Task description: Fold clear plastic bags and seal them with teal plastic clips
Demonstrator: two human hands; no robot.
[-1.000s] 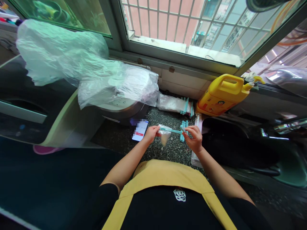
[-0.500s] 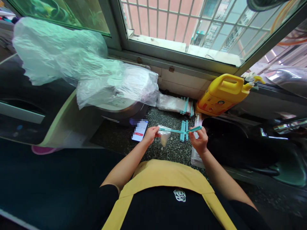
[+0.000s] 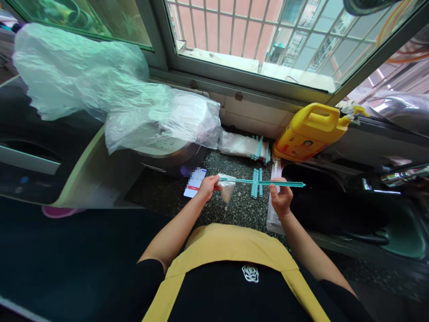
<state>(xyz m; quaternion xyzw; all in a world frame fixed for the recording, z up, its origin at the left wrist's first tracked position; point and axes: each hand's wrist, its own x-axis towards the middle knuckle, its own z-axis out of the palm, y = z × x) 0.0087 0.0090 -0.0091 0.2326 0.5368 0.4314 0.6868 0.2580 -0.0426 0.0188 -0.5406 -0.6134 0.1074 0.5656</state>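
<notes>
A long teal bag sealing clip point(image 3: 295, 184) is stretched out nearly straight between both hands. My left hand point(image 3: 209, 187) is closed, pinching the clip's left end together with a small clear plastic bag point(image 3: 228, 191), whose pale contents hang in its lower corner. The clip's thin left arm lies across the bag's upper part. My right hand point(image 3: 280, 197) is closed on the wider right arm, thumb below and fingers behind it. Several more teal clips point(image 3: 255, 190) lie side by side on the speckled counter point(image 3: 241, 208), beneath the held clip.
A phone point(image 3: 195, 183) lies left of my left hand. Behind are a flat clear package point(image 3: 237, 144) with several teal clips on it and a yellow jug point(image 3: 306, 134). A rice cooker point(image 3: 164, 156) under plastic sheeting point(image 3: 161, 112) stands left; a dark sink point(image 3: 335, 205) is at right.
The held clip's right arm has swung from a folded angle outward to the right, so the clip now looks straight. My right hand has shifted slightly right; my left hand still grips the bag.
</notes>
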